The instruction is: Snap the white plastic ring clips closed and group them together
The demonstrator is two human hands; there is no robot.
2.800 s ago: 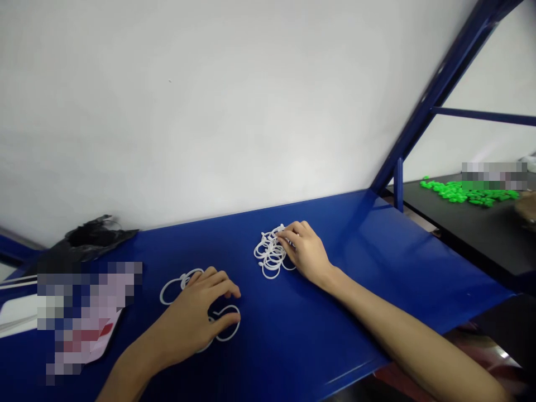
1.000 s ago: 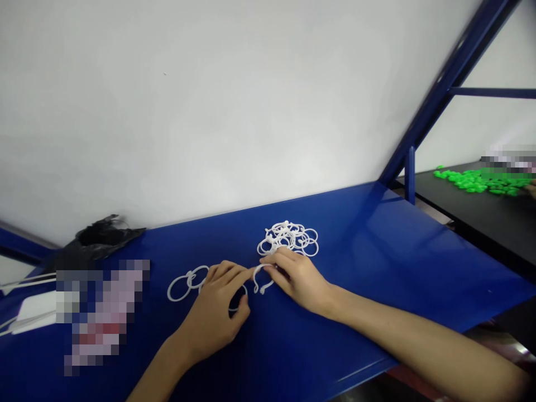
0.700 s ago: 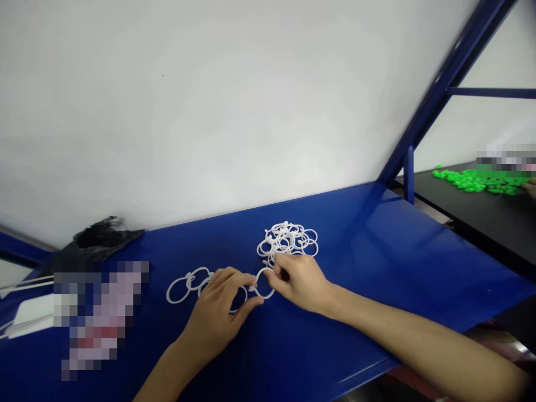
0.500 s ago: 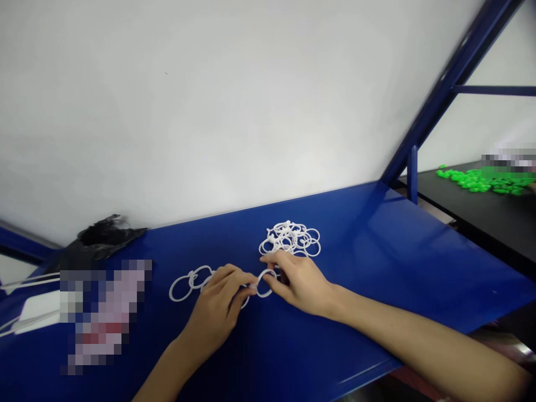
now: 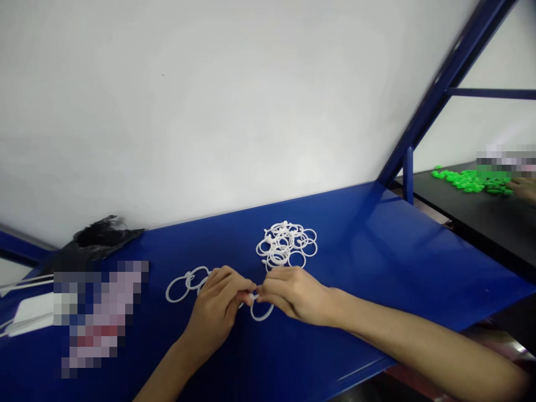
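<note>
Fingertips of my left hand [image 5: 220,298] and my right hand [image 5: 295,293] nearly meet over the blue table, both pinching one white plastic ring [image 5: 262,319] at its upper edge. The ring hangs toward me below the fingers; the spot they grip is mostly hidden. From under my left hand a chain of linked white rings [image 5: 178,290] runs out to the left, partly covered by the knuckles. Just beyond my right hand lies a loose pile of white rings [image 5: 287,243], several of them with small knobs.
The blue table [image 5: 343,240] meets a white wall behind. A black plastic bag [image 5: 100,237] and a white flat piece with cords [image 5: 37,314] are at left. Right, past a blue frame post [image 5: 408,176], green pieces [image 5: 469,181] and another person's hand [image 5: 523,188] are on a black table.
My right hand has drawn nearer to my left and away from the pile, its fingers closing at the ring's top. The ring now hangs lower. At right, the other person's hand shows more.
</note>
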